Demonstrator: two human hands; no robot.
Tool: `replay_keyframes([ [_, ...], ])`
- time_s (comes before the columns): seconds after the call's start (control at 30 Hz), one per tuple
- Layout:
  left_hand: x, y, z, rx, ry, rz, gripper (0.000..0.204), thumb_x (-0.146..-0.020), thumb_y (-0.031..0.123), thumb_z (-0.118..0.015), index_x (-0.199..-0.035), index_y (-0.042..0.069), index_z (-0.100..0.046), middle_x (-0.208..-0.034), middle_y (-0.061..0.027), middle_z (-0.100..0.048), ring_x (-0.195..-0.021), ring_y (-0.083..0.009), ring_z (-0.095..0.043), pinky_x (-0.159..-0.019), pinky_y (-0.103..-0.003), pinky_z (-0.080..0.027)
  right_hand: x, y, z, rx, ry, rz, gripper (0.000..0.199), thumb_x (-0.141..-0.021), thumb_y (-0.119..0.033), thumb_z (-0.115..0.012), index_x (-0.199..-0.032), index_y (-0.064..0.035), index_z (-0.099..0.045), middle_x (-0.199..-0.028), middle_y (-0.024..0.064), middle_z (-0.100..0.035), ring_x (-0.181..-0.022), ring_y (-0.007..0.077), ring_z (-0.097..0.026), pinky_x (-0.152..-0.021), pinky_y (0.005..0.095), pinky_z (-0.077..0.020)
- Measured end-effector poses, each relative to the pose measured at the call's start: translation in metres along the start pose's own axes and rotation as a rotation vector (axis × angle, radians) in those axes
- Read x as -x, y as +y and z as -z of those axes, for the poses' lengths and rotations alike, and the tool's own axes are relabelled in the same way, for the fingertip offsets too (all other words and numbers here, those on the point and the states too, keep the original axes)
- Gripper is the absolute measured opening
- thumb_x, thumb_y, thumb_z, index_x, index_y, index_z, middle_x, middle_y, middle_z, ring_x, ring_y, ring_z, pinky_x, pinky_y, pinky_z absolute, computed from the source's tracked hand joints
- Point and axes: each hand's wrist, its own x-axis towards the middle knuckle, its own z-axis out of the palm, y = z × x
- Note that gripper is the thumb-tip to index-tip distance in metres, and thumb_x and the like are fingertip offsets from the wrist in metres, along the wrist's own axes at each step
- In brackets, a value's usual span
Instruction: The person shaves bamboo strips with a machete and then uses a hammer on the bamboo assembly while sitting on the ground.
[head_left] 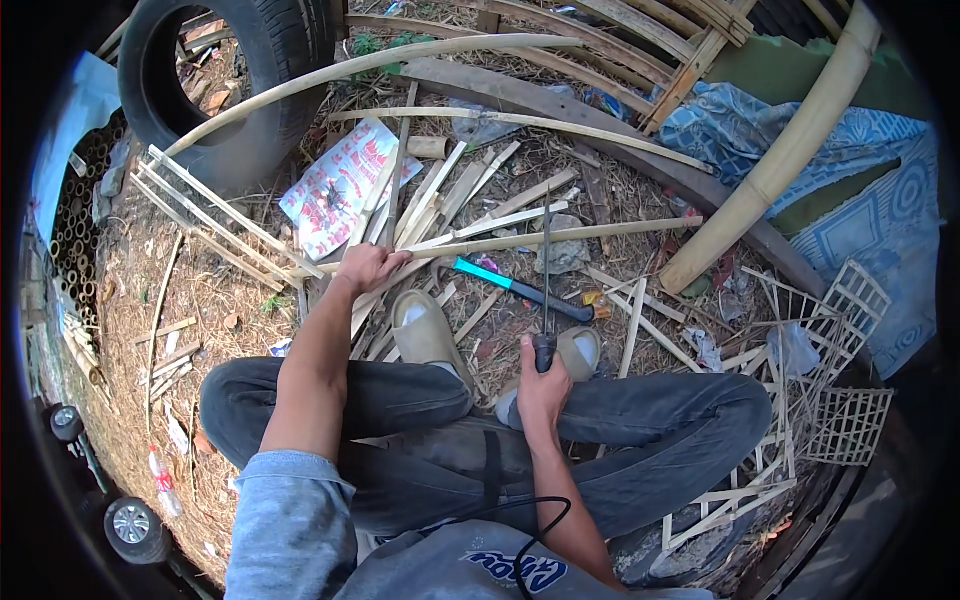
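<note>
My left hand [368, 270] is closed around a long, thin bamboo strip [610, 230], which runs sideways in front of my feet. In my right hand [543, 388] is the black handle of a long knife [547, 280], its narrow blade pointing away from me. The blade's far part crosses in line with the strip; whether they touch I cannot tell. Beyond my left hand, split bamboo pieces [465, 190] lie fanned out on the ground. Between strip and sandals rests a tool with a turquoise and black handle [520, 289].
A tyre [225, 165] stands at the far left, near a printed sheet [345, 185]. A thick bamboo pole [770, 185] leans at the right beside blue patterned cloth [860, 240]. Latticed bamboo frames [850, 425] lie right of my knee. A plastic bottle [163, 482] lies left.
</note>
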Motion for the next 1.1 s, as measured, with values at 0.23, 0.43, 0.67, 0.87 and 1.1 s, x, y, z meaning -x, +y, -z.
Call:
replay_keyframes([
  [0.23,0.051,-0.028,0.023,0.015,-0.247,0.117,0.079,-0.095,0.069,-0.040,-0.070,0.000,-0.070,-0.070,-0.0239,-0.066,-0.072,-0.0413,-0.066,-0.072,-0.048,-0.052,-0.003,0.006,0.004,-0.077,0.072,-0.036,0.052,-0.090,-0.046,-0.070,-0.082,0.0047,-0.064,-0.072,0.0241,-0.065,-0.072,0.0435,-0.066,-0.068,0.0499,-0.0481],
  [0.43,0.062,0.009,0.018,-0.004,-0.360,0.130,0.083,-0.092,0.074,-0.040,-0.075,0.000,-0.073,-0.072,-0.0249,-0.066,-0.078,-0.0404,-0.067,-0.079,-0.047,-0.051,-0.006,0.014,-0.003,-0.193,0.080,-0.056,0.049,-0.091,-0.044,-0.069,-0.088,0.0055,-0.067,-0.071,0.0207,-0.067,-0.071,0.0397,-0.066,-0.070,0.0476,-0.0483],
  [0.67,-0.003,0.151,0.012,-0.180,-0.200,-0.064,0.091,-0.080,0.086,-0.044,-0.092,0.000,-0.071,-0.084,-0.0219,-0.071,-0.083,-0.0402,-0.070,-0.074,-0.046,-0.055,-0.005,0.009,0.021,-0.278,0.001,-0.173,0.048,-0.092,-0.043,-0.069,-0.088,0.0043,-0.070,-0.067,0.0152,-0.064,-0.064,0.0244,-0.058,-0.068,0.0417,-0.0461],
  [0.87,-0.011,0.208,-0.028,0.138,0.014,-0.213,0.069,-0.092,0.071,-0.046,-0.093,0.007,-0.071,-0.078,-0.0186,-0.070,-0.079,-0.0389,-0.069,-0.070,-0.049,-0.054,0.001,0.019,0.036,-0.389,0.149,-0.133,0.045,-0.095,-0.039,-0.068,-0.089,0.0059,-0.070,-0.069,0.0131,-0.064,-0.065,0.0206,-0.059,-0.066,0.0407,-0.0461],
  [1.1,-0.012,0.228,-0.024,0.188,0.207,-0.196,0.058,-0.100,0.059,-0.042,-0.084,0.010,-0.069,-0.068,-0.0183,-0.067,-0.067,-0.0398,-0.067,-0.063,-0.051,-0.053,0.001,0.021,0.042,-0.339,0.240,-0.041,0.041,-0.095,-0.036,-0.069,-0.093,0.0049,-0.069,-0.073,0.0138,-0.067,-0.067,0.0206,-0.061,-0.067,0.0392,-0.0472],
])
